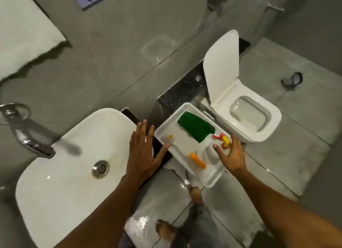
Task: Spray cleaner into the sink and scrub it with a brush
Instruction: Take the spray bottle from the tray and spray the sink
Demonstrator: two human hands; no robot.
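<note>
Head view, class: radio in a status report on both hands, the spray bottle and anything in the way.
Left hand open over sink edge. Right hand open, reaching spray bottle in white tray. Nothing gripped. Path clear.

A glossy white sink (61,166) fills the lower left of the frame, with a silver metal drain (100,168) at its middle and a shiny chrome tap (27,136) at far left. Right of centre, a white tray (212,179) holds a dark green scrub pad (196,126), a white spray bottle (211,149) with a red and yellow trigger head (223,140), and a white brush (187,155) with an orange handle. At centre right, a white toilet (259,125) stands open. The walls (111,53) and floor tiles (296,127) are plain matte grey. A speckled black ledge (181,88) runs behind the toilet.
</note>
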